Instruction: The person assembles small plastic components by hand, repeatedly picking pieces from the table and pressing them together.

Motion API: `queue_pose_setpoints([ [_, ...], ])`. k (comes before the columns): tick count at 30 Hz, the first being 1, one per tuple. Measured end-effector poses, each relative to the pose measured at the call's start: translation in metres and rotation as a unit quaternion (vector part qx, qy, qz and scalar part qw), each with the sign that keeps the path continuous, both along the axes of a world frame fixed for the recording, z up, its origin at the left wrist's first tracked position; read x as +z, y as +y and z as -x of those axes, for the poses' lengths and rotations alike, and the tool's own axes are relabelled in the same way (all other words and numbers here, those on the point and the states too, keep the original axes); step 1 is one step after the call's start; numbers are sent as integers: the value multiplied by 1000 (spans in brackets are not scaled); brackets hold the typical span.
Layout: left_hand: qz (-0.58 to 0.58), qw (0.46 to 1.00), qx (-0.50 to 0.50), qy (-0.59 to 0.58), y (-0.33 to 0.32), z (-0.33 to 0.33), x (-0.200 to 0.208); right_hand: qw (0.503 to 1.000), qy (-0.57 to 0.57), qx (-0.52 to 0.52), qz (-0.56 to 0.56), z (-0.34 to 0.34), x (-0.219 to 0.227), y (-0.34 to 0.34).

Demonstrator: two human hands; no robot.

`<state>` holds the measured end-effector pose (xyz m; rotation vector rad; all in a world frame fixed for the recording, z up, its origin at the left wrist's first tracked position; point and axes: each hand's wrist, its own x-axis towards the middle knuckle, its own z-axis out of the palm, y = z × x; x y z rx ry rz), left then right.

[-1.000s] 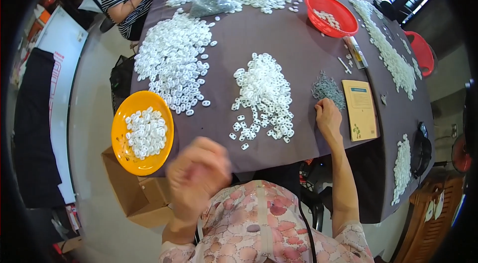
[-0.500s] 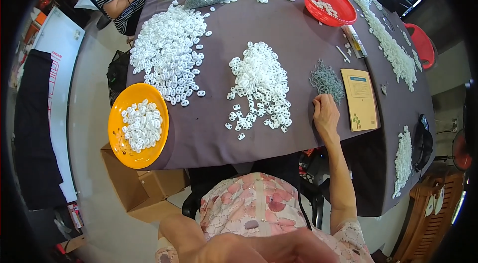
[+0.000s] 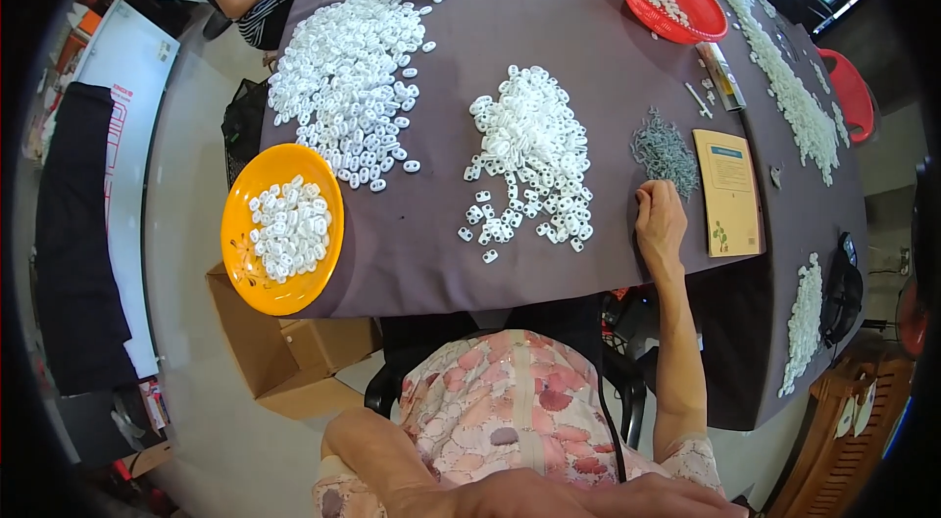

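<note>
Right hand (image 3: 662, 224) has its fingers curled at the near edge of a heap of tiny grey pieces (image 3: 667, 153); can't tell if that grip's holding anything. Left hand (image 3: 632, 496) is way nearer the body than the heap, grip hidden too. Left of the heap there's a pile of white two-holed pieces (image 3: 534, 136), then further left an oval orange plate (image 3: 236, 209). Tan booklet (image 3: 728, 193) sits just right of the heap.
</note>
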<state>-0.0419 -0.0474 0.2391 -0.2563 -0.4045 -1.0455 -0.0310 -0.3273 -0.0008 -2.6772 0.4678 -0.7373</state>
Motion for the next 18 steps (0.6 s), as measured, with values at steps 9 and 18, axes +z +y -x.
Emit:
queue_pose_setpoints([
  [9, -63, 995, -58, -56, 2, -21, -11, 1000, -1, -5, -20, 2, -2, 0],
  [18, -599, 767, 145, -177, 14, -49, -186, 980, -41, -27, -195, 14, 5, 14],
])
